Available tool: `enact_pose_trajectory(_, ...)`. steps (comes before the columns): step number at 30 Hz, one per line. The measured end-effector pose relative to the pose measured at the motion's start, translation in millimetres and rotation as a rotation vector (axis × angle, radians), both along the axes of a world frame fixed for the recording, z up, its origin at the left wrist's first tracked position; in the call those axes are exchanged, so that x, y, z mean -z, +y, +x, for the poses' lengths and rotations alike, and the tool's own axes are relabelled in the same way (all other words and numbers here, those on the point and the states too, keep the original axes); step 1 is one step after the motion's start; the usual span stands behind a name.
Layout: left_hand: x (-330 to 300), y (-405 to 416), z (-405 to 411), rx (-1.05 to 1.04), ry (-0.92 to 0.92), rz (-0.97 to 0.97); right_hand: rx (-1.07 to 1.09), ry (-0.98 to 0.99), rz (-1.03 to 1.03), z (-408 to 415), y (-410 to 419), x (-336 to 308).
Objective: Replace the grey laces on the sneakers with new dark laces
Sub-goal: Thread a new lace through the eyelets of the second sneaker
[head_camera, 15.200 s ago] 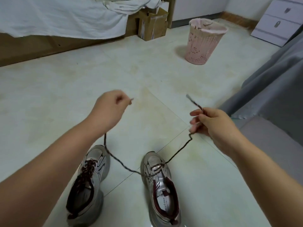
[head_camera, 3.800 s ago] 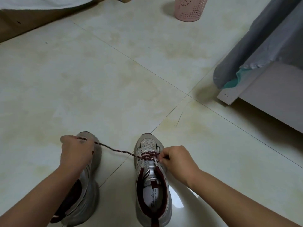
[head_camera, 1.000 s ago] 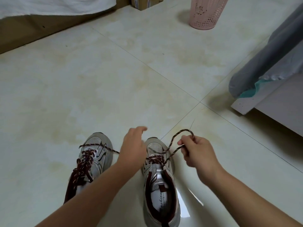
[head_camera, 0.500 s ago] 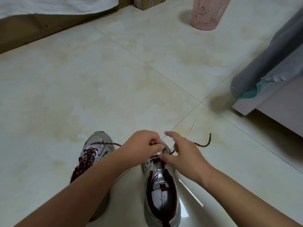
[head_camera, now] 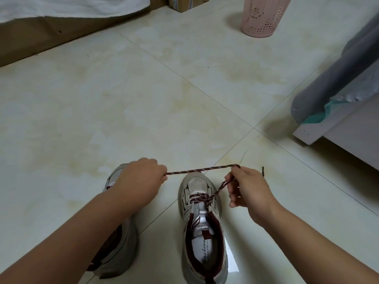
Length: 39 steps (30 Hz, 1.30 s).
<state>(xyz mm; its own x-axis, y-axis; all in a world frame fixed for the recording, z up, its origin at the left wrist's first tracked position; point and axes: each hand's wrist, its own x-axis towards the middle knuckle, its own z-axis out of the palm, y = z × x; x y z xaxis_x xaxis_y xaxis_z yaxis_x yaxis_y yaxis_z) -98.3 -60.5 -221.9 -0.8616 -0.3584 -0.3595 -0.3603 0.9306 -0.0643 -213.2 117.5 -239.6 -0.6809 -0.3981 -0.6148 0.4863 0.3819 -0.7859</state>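
Left sneaker [head_camera: 114,249]: at 7 o'clock on the tiled floor [head_camera: 102,111], grey-silver with dark red trim, toe pointing away; largely hidden under the left forearm, so its lacing cannot be made out.
Left hand [head_camera: 141,181]: at 8 o'clock of the lace span, above that sneaker's toe, fingers curled into a fist that pinches one end of the dark lace [head_camera: 196,171].
Dark lace: a maroon cord flecked with white; it runs taut from the left fist across to the right hand, bends there and drops to the lowest eyelets of the right sneaker, where it crosses once near the toe.
Right sneaker [head_camera: 203,228]: at 6 o'clock, upright, toe away; perforated grey toe, silver tongue, dark red collar lining, white insole with script lettering; upper eyelets unlaced.
Right hand [head_camera: 248,189]: at 4 o'clock of centre, just right of the toe, thumb and forefinger pinching the lace at its bend, other fingers curled loosely.
Lace tip [head_camera: 262,170]: pokes up just beyond the right hand.
Surroundings: white bedsheet [head_camera: 71,6] at 11 o'clock, pink perforated bin [head_camera: 264,15] at 1 o'clock, grey cloth [head_camera: 338,72] draped over furniture at 3 o'clock.
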Motion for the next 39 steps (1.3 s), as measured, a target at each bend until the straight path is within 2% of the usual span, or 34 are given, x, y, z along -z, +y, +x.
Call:
enact_pose_trajectory(2, 6.8, -2.2, 5.6, 0.011, -0.053, -0.044, 0.002, -0.024, -0.009, -1.2, 2.4, 0.5)
enact_pose_trajectory(4, 12.0, -1.3, 7.5, -0.007, -0.077, 0.024, 0.028, -0.027, -0.016, -2.2, 0.6, 2.2)
enact_pose_trajectory(6, 20.7, -0.7, 9.0, -0.159, -0.017, 0.292, 0.057, -0.031, -0.025, -3.8, -1.4, 3.4)
enact_pose_trajectory(9, 30.4, 6.1, 13.6, -0.613, 0.128, 0.942, 0.024, -0.015, -0.023, -1.8, -4.5, 6.2)
enact_pose_trajectory(10, 31.4, 9.2, 14.9, -0.709, 0.150, 1.081, -0.030, 0.051, 0.028, 0.4, -4.3, 9.1)
enact_pose_trajectory(12, 35.4, 13.3, 16.1, -0.784, 0.219, 1.174, -0.155, 0.253, 0.172, 8.4, -2.6, 12.5)
enact_pose_trajectory(16, 49.4, 21.2, 15.9, -0.783, 0.287, 1.139, -0.490, 0.675, 0.273, 36.8, 2.7, 23.9)
enact_pose_trajectory(18, 56.9, 26.2, 17.5, -0.745, 0.275, 1.091, -0.676, 0.737, 0.335, 46.4, 3.1, 35.3)
enact_pose_trajectory(20, 63.2, 28.5, 18.5, -0.677, 0.288, 1.006, -0.768, 0.742, 0.382, 50.2, 1.9, 45.5)
enact_pose_trajectory(25, 68.8, 32.9, 15.3, -0.360, 0.306, 0.571, -0.750, 0.735, 0.388, 54.1, -5.2, 56.5)
enact_pose_trajectory(28, 68.9, 37.0, 13.1, -0.270, 0.297, 0.427, -0.687, 0.682, 0.352, 55.3, -7.1, 59.8)
enact_pose_trajectory(36, 68.8, 37.9, 14.2, -0.207, 0.340, 0.383, -0.640, 0.635, 0.330, 55.9, -7.3, 62.7)
enact_pose_trajectory(39, 69.2, 38.4, 13.9, -0.215, 0.363, 0.483, -0.634, 0.621, 0.323, 56.1, -7.3, 62.4)
